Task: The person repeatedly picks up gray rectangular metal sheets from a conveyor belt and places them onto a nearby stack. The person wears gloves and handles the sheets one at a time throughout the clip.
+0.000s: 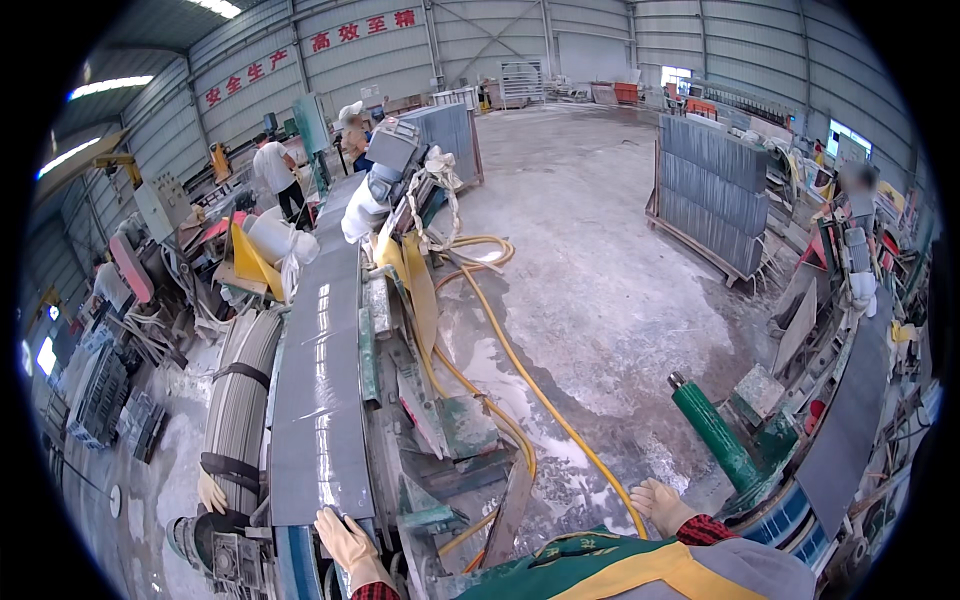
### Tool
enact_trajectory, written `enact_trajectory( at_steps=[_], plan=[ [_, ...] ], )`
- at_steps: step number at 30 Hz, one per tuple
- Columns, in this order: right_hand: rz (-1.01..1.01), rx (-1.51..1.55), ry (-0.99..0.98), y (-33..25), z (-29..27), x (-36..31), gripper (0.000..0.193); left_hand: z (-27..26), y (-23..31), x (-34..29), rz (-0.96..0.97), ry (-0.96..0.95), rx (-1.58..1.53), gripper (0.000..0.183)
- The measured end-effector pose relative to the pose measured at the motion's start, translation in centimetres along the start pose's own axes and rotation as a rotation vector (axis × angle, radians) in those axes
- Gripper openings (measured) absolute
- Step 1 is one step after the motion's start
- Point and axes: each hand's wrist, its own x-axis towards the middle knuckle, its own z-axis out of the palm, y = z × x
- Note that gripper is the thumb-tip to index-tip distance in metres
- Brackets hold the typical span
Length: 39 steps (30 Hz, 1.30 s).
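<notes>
My left hand (346,545), in a cream glove, lies with fingers stretched out at the near end of a long dark grey slab (318,455). The slab rests on a machine bed with a blue belt (295,560) showing below its edge. My right hand (662,504), also pale-gloved, is held out low in front of me, fingers apart and nothing in them. It is close to a yellow hose (580,440) in the view; whether they touch I cannot tell. Both cuffs are red and black plaid. A cream glove (211,493) sits beside the bed; I cannot tell whether it is worn.
Left of the bed is a strapped bundle of pale strips (240,400). A motor head (392,150) stands farther along. Upright grey slabs (710,190) lean on a rack; a green cylinder (715,430) and another slab line (850,420) are at right. People (275,170) work farther off.
</notes>
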Motion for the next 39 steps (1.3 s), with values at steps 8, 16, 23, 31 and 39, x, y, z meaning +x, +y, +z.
enact_trajectory(
  at_steps=[8, 16, 23, 31, 39],
  plan=[
    [0.001, 0.014, -0.033, -0.1, -0.4, 0.6, 0.035, -0.3, 0.0, -0.3, -0.012, -0.009, -0.011, 0.048],
    [0.027, -0.004, 0.050, 0.6, -0.4, 1.3, 0.034, -0.4, -0.4, -0.9, 0.004, 0.007, -0.009, 0.046],
    [0.036, 0.000, 0.068, 0.2, 0.7, 0.1, 0.037, -0.6, -0.8, -1.3, 0.005, 0.007, 0.004, 0.046],
    [0.046, 0.008, 0.086, 0.1, 0.7, 0.0, 0.036, -1.2, -0.3, -1.5, 0.003, -0.005, 0.014, 0.046],
    [0.030, -0.003, 0.092, 0.3, 1.0, -0.8, 0.035, -1.8, -0.3, -1.9, 0.015, -0.004, 0.005, 0.043]
  ],
)
